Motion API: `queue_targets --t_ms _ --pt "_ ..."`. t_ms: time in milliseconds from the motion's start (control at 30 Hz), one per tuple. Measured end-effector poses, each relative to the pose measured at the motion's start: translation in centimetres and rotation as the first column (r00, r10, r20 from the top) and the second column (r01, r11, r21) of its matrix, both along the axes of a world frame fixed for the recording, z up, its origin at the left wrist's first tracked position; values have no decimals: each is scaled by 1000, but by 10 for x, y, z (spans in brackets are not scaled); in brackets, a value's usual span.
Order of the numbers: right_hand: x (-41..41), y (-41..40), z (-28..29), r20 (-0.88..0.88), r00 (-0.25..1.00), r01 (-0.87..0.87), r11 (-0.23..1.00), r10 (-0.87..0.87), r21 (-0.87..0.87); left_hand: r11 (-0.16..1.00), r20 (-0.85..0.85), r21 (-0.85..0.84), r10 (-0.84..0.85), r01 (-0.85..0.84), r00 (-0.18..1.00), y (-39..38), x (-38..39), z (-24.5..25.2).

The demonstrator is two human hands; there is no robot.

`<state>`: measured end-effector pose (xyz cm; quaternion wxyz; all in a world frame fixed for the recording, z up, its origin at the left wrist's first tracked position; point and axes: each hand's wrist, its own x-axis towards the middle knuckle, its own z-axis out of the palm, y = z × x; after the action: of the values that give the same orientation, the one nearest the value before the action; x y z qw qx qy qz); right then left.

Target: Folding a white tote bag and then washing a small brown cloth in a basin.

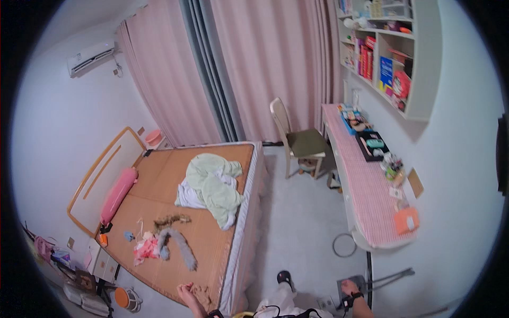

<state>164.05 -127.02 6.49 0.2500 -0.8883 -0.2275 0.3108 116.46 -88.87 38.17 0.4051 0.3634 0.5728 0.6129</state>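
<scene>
My left hand (185, 292) hovers over the near corner of a bed, its fingers loosely curled. Right beside it lies a crumpled beige cloth (203, 296) on the brown bed mat (159, 190); whether they touch is unclear. My right hand (350, 287), with a black band at the wrist, hangs low on the other side. Behind it in the picture is a flat dark grey object (359, 281) by the wall. Both hands are too small to show what their fingers do. Farther in on the mat are a grey fluffy strip (183, 248), a brown fluffy strip (173, 220) and a pink-and-white cloth (147, 249).
A green-and-white quilt (212, 183) and a pink bolster (119, 194) lie on the bed. Along the right wall stands a desk (358, 187) under a wall shelf (425, 59). A chair (306, 142), a black ring (344, 245) and a drum-like stool (123, 298) rest on the floor.
</scene>
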Motion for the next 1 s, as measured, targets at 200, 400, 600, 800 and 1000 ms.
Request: queue_targets --t_ms 200,400,600,800,1000 --pt "84 18 -59 -209 467 -841 359 859 -405 980 80 71 -194 188 978 157 135 34" --pt "127 122 -5 -162 916 -401 815 368 -417 952 141 186 -271 244 952 227 222 72" --pt "218 198 -34 -295 887 -460 737 356 -494 983 101 123 -150 137 984 315 284 44" --pt "379 428 -29 -104 826 -546 738 555 -397 981 165 178 50 -79 985 381 275 20" --pt "465 705 80 -314 947 93 885 62 455 968 110 219 101 -123 989 448 359 47"
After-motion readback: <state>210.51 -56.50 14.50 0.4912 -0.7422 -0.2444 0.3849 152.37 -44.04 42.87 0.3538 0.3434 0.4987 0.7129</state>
